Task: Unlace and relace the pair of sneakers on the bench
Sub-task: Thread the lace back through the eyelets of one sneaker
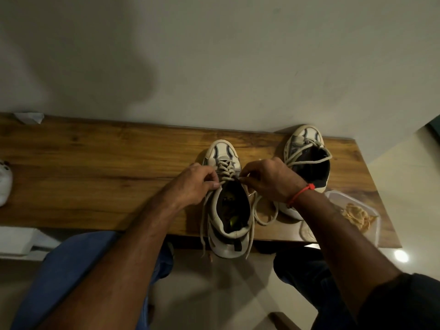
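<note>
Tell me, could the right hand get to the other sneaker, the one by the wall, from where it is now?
Probably yes. The right hand, pinching a lace on the near sneaker, sits just beside the far sneaker with nothing between them, but it would have to let go first.

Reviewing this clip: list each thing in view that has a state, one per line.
Near sneaker: upright, laced across the lower eyelets, lace ends loose, heel over the bench edge.
Far sneaker: upright, lace slack.
Left hand: pinches the near sneaker's lace.
Right hand: pinches the lace on the other side.
Plastic container: open, holds pale strips.
Bench: bears both sneakers.
</note>
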A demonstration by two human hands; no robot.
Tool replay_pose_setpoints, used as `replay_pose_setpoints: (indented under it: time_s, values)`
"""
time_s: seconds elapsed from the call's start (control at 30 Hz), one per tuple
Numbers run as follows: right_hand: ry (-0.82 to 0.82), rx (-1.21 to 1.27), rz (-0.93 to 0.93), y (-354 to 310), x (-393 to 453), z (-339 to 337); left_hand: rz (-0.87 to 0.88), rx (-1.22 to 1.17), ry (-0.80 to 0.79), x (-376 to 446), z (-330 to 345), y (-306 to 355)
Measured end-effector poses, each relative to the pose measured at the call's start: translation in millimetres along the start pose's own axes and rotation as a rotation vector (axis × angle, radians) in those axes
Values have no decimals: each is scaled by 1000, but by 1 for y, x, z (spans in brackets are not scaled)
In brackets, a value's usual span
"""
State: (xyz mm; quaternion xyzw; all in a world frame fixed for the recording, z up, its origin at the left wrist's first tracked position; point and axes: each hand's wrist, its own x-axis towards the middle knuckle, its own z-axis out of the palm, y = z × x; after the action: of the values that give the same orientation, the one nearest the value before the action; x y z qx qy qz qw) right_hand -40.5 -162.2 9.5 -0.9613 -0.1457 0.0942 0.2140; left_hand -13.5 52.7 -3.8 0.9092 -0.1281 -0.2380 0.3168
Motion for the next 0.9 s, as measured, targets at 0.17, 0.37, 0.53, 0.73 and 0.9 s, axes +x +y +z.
replay_pose_setpoints:
  time_s: [0.17,0.37,0.53,0.73,0.9]
  values:
    - [-43,-85,73,3,-1,-5,-79,161,89,-1,1,-3]
    - [-23,-9,70,8,-4,-4,-168,24,19,-7,-1,-3]
    - [76,526,172,-2,0,1,-264,-575,96,-3,-1,10]
    - [368,1165,393,-39,10,20,-72,-1035,449,-1,-1,32]
    - [544,1232,366,-65,-2,-16,176,-861,613,-18,-13,59]
